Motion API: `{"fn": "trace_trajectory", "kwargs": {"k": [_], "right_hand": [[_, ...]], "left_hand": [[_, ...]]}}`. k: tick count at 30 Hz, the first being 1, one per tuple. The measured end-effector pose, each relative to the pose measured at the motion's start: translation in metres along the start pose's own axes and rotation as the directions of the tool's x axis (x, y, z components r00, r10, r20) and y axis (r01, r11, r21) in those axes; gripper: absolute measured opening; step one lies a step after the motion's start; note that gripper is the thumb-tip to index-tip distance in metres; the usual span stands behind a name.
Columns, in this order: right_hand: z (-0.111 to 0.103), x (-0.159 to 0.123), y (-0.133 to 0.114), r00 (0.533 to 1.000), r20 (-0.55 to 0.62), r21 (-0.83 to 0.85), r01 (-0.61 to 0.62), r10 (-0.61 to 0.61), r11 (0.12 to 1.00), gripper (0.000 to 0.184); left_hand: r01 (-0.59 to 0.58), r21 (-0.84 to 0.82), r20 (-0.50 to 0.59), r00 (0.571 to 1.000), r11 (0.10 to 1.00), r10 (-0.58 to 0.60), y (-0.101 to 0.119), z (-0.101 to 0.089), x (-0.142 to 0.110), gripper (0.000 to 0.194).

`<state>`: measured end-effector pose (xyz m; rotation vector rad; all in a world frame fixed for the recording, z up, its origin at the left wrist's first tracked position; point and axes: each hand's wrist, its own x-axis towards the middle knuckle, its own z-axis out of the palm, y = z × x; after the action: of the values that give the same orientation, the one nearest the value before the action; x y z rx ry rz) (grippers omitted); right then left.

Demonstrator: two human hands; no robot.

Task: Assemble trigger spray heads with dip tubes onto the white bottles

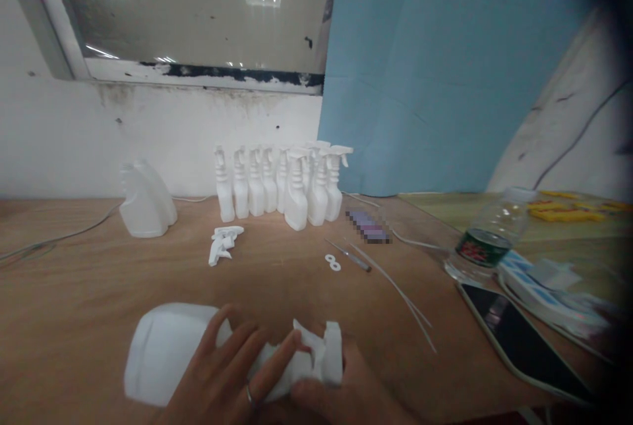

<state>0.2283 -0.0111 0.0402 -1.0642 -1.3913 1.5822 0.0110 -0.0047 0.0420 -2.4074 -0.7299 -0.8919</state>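
A white spray bottle (161,352) lies tilted on its side at the table's front, its base to the left. My left hand (232,366), a ring on one finger, is wrapped over the bottle's shoulder and neck, with one finger stretched to the trigger. At the other end, my right hand (346,392) grips the white trigger sprayer head (329,352) from behind and below. The bottle's neck is partly hidden by my fingers. Loose trigger sprayer heads (223,244) lie farther back, and two white ring washers (333,263) are beside a thin screwdriver (353,256).
Several white spray bottles (297,194) stand by the wall. More bottles without sprayers (148,204) stand at the left. Thin white tubes (400,290) lie to the right, near a clear water bottle (487,240), a phone (519,339) and a power strip (548,293).
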Motion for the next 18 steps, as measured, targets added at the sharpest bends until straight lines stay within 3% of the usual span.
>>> {"fn": "trace_trajectory", "kwargs": {"k": [5,9,15,18], "right_hand": [[0.008,0.002,0.001,0.994,0.105,0.061,-0.021,0.015,0.998,0.051],[0.009,0.004,0.009,0.995,0.086,0.017,-0.043,0.041,0.999,0.05],[0.01,0.004,0.012,0.996,0.077,-0.004,-0.054,0.054,0.999,0.05],[0.008,0.003,0.012,0.995,0.057,-0.008,-0.081,0.082,0.997,0.05]], "left_hand": [[0.074,0.031,0.042,0.996,0.997,-0.075,0.006,0.005,-0.001,0.046],[0.093,0.047,0.097,0.991,0.995,-0.097,0.006,0.005,-0.003,0.048],[0.084,0.066,-0.036,0.996,0.994,-0.082,0.004,0.007,-0.007,0.037],[0.087,0.063,-0.014,0.996,0.994,-0.086,0.004,0.007,-0.008,0.037]]}}
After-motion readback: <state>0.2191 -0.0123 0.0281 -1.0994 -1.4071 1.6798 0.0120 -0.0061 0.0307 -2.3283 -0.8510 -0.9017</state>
